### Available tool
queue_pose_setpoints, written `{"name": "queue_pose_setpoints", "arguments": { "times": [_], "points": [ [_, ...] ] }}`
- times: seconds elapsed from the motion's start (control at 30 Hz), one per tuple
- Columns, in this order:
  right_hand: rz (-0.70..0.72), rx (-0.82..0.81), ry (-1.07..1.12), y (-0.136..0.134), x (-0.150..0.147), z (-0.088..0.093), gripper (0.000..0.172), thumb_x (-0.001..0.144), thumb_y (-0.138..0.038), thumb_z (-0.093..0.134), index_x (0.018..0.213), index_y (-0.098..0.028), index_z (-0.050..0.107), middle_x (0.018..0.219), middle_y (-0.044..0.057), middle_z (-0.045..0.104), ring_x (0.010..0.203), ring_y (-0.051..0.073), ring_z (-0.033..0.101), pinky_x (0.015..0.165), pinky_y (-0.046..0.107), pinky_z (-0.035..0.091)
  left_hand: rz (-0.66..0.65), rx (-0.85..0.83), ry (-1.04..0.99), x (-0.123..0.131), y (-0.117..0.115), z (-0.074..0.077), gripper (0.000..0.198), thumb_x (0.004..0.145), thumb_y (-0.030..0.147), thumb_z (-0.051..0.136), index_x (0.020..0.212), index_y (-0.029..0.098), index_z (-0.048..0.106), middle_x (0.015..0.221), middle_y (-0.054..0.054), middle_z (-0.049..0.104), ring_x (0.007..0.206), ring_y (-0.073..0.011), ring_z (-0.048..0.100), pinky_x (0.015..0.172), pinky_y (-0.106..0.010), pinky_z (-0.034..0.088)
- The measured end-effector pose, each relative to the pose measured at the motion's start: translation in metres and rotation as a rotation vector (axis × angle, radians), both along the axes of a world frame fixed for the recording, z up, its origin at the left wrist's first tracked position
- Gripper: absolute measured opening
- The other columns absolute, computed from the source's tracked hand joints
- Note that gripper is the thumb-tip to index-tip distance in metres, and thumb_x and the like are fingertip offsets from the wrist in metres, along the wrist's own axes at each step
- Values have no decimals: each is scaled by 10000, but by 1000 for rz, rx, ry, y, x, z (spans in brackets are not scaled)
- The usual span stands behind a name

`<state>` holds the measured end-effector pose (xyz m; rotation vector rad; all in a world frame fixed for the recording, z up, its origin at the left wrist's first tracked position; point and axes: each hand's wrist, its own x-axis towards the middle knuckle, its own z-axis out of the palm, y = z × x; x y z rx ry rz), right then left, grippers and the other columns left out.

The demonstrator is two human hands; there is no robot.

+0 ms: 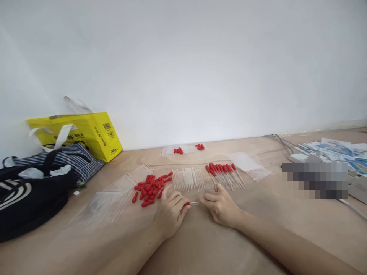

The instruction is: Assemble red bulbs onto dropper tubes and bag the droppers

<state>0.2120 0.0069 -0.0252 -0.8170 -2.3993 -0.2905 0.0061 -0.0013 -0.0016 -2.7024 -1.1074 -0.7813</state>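
My left hand [172, 209] is closed on a red rubber bulb [187, 204], pinched between thumb and fingers. My right hand [219, 205] grips a clear dropper tube [195, 203], whose left end meets the bulb. How far the tube sits inside the bulb is hidden by my fingers. Left of my left hand lies a loose pile of red bulbs [149, 187]. Beyond my hands a row of clear tubes [187, 178] lies side by side. Several droppers with red bulbs on their tubes [226, 175] lie beyond my right hand.
Clear zip bags lie at the left [100, 204] and right [252, 166]. Another bag with red bulbs [183, 149] rests near the wall. A yellow bag [100, 133], a striped bag [80, 162] and a black bag [34, 202] stand left. Papers [335, 149] and cables lie right.
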Motion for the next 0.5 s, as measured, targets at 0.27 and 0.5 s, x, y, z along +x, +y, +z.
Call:
{"name": "queue_pose_setpoints", "arguments": {
  "times": [0.27, 0.5],
  "points": [
    [35, 32, 82, -8, -6, 4, 251, 709, -42, 343, 768, -139, 567, 578, -11, 496, 484, 89, 327, 612, 293, 203, -27, 12, -44, 4, -5, 0, 154, 831, 180, 417, 750, 196, 547, 710, 16, 633, 733, -151, 553, 961, -480, 151],
    [53, -48, 99, -8, -13, 3, 241, 730, -53, 338, 728, -150, 558, 600, 5, 499, 522, 103, 355, 600, 276, 220, -40, -27, -51, 4, -6, -1, 159, 826, 195, 422, 741, 202, 556, 701, 16, 636, 727, -147, 558, 955, -457, 180]
  ]
}}
